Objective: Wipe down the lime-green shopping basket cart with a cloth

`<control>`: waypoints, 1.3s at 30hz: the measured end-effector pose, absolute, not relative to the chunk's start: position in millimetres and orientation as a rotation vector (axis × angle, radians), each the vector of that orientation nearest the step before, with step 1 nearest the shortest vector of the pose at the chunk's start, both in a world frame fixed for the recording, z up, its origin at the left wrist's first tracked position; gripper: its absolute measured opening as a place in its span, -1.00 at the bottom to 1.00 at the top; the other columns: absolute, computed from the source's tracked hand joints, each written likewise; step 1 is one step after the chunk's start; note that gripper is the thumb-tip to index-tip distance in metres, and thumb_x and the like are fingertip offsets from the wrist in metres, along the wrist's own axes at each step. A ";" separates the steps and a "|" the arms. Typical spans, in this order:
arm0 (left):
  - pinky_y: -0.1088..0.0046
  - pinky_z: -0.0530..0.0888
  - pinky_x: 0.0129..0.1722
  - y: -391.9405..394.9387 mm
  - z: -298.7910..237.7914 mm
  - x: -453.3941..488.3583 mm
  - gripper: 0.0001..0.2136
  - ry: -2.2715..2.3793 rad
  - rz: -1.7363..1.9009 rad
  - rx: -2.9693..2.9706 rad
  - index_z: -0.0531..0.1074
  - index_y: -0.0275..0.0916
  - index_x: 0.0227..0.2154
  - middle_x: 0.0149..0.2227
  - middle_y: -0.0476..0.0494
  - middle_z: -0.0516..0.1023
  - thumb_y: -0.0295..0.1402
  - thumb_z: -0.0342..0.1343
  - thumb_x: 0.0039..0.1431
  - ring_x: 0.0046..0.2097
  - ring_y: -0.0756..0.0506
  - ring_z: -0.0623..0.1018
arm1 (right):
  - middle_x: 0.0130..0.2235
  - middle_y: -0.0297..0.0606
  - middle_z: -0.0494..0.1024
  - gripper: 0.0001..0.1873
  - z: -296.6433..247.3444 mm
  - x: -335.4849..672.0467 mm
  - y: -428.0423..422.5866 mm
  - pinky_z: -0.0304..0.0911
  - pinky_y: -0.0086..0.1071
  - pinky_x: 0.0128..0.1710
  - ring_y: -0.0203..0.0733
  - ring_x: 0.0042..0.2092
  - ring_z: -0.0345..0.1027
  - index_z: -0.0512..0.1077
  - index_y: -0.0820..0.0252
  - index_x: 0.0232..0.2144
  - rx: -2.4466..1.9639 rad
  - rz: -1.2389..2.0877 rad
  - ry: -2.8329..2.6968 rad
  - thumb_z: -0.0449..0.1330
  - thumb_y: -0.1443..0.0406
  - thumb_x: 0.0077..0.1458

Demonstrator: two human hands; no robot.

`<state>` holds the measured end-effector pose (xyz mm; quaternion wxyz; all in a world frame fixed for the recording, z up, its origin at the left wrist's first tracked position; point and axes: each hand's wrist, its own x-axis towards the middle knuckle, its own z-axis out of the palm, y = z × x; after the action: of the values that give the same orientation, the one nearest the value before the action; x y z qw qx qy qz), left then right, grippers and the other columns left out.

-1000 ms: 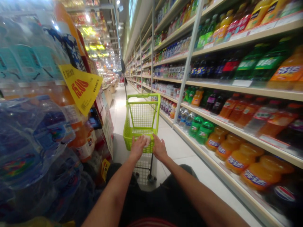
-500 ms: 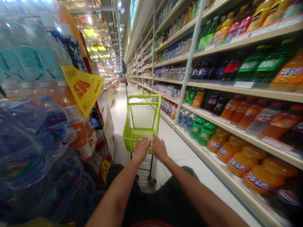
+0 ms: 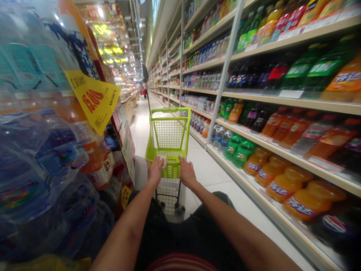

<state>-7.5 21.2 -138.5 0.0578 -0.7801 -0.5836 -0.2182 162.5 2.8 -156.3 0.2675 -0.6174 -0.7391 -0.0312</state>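
A lime-green shopping cart stands in front of me in the aisle, its basket low and its tall handle frame at the far end. My left hand is at the basket's near left corner with a small crumpled whitish tissue at its fingertips. At the near right corner is my right hand, its fingers stretched forward and partly apart, with nothing visible in them. Whether the right fingers touch the basket rim I cannot tell.
Shelves of soft drinks line the right side. Stacked wrapped water bottles crowd close on the left, with a yellow price sign jutting out. Pale tiled floor runs down the aisle, with a red figure or cart far off.
My hands have moved apart from close together, the left one going left with the tissue. The view has shifted slightly, and the cart appears a little higher.
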 end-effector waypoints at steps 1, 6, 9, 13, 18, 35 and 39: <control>-0.03 0.09 0.16 20.3 -141.1 -2.0 -0.68 -1.745 -0.645 -2.378 0.29 -0.15 0.02 0.16 -0.21 0.26 -0.46 -0.13 0.23 0.16 -0.16 0.27 | 0.18 -0.06 0.22 -0.28 -155.4 160.2 2.3 -0.10 -0.05 0.16 -0.04 0.22 -0.01 -0.03 0.34 0.21 -1.652 -0.086 -2.006 -0.07 0.51 -0.07; -0.07 -0.10 0.20 19.1 -144.5 -4.5 -0.61 -1.691 -0.574 -2.415 0.25 -0.14 0.07 0.21 -0.19 0.19 -0.51 -0.18 0.21 0.21 -0.17 0.19 | 0.20 -0.07 0.18 -0.28 -150.9 156.1 0.5 -0.13 -0.06 0.18 -0.05 0.23 -0.04 0.01 0.36 0.19 -1.641 -0.064 -2.028 -0.08 0.52 -0.09; -0.09 -0.08 0.19 19.4 -141.1 -19.1 -0.59 -1.756 -0.566 -2.363 0.23 -0.18 0.09 0.21 -0.22 0.18 -0.53 -0.21 0.21 0.22 -0.17 0.19 | 0.18 -0.05 0.20 -0.30 -151.9 157.4 -0.1 -0.13 -0.04 0.17 -0.03 0.23 -0.04 0.01 0.37 0.19 -1.647 -0.042 -2.012 -0.08 0.50 -0.06; -0.08 -0.07 0.19 16.9 -140.1 -14.8 -0.57 -1.730 -0.530 -2.379 0.22 -0.19 0.10 0.21 -0.26 0.18 -0.56 -0.20 0.18 0.22 -0.17 0.19 | 0.18 -0.04 0.21 -0.29 -156.1 154.7 -1.4 -0.13 -0.04 0.17 -0.03 0.23 -0.04 0.01 0.38 0.19 -1.635 -0.044 -2.021 -0.08 0.50 -0.08; -0.12 -0.12 0.18 16.4 -144.4 3.8 -0.51 -1.584 -0.454 -2.514 0.17 -0.08 0.12 0.21 -0.22 0.18 -0.58 -0.17 0.14 0.23 -0.16 0.17 | 0.19 -0.06 0.19 -0.27 -155.6 151.5 -1.5 -0.14 -0.04 0.17 -0.04 0.24 -0.06 0.03 0.37 0.19 -1.565 -0.074 -2.051 -0.07 0.53 -0.11; -0.08 -0.10 0.19 15.8 -146.4 11.9 -0.58 -1.535 -0.511 -2.497 0.22 -0.14 0.10 0.22 -0.19 0.15 -0.52 -0.20 0.20 0.23 -0.16 0.16 | 0.13 0.00 0.28 -0.26 -180.9 156.7 16.4 0.03 -0.02 0.12 -0.03 0.17 0.08 0.06 0.36 0.18 -1.404 -0.141 -1.899 -0.10 0.55 -0.15; -0.10 -0.09 0.18 18.0 -142.4 -1.8 -0.60 -1.533 -0.510 -2.495 0.25 -0.11 0.08 0.21 -0.20 0.18 -0.52 -0.18 0.20 0.22 -0.19 0.19 | 0.12 -0.04 0.29 -0.23 -188.0 162.1 21.0 0.06 -0.04 0.11 -0.07 0.16 0.09 0.04 0.32 0.18 -1.347 -0.180 -1.902 -0.10 0.55 -0.18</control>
<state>-1.8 18.0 -142.4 0.0845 -0.8364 -0.5139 -0.1711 162.1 21.0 -188.0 0.3911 -0.5304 -0.7487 -0.0710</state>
